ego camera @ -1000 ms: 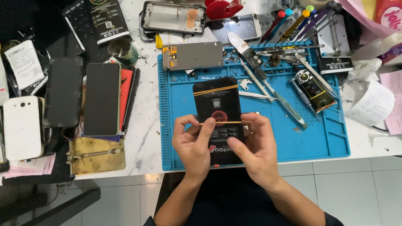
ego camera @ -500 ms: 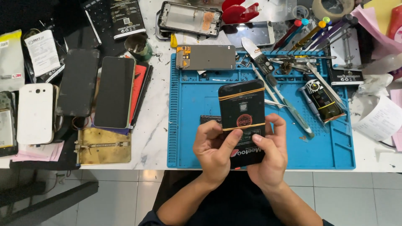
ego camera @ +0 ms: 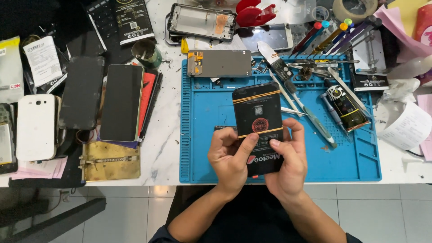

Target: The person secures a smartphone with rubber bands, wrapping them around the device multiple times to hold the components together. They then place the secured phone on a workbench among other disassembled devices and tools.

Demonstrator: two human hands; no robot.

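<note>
Head view: left hand (ego camera: 229, 155) and right hand (ego camera: 288, 162) grip a black, gold-banded flat package (ego camera: 258, 118) from both sides, thumbs on its face. Held above the blue repair mat (ego camera: 202, 135) on the worktop (ego camera: 164, 130), its face tilts toward the camera, presumably for inspection.

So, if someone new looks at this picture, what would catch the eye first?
Probably the bright blue work mat on the white table, and the flat black box with gold bands held over its middle by the left hand and the right hand. After that, the row of dark phones lying left of the mat, and the colourful-handled tools crowded at the mat's far right corner.
</note>
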